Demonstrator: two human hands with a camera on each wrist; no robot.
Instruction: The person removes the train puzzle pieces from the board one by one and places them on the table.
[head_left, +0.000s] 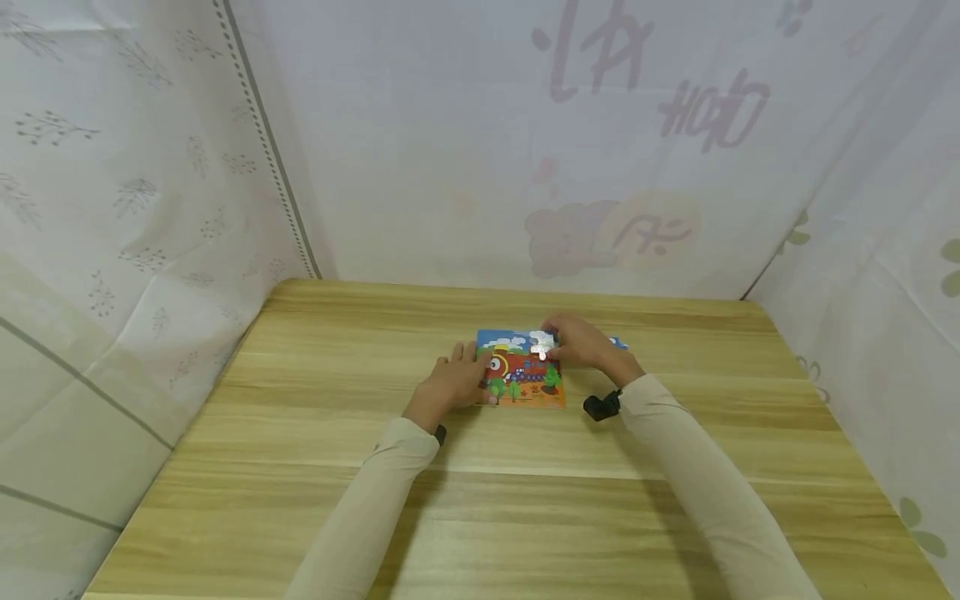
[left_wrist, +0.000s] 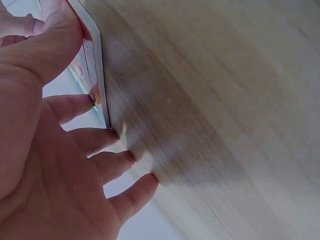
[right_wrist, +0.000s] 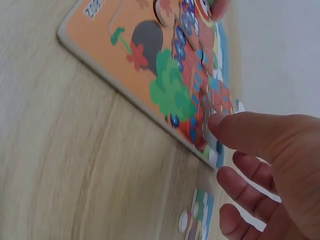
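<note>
On the wooden table, the jigsaw puzzle lies with the left hand spread-fingered against its left edge and the right hand loosely curved at its upper right, any grip there hidden.

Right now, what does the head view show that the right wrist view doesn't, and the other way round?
Only the head view shows the beige sleeves and the pink bear print on the back cloth. Only the right wrist view shows the small print at the corner of the train jigsaw puzzle. Both share that puzzle, the wood-grain tabletop and the right grip.
</note>
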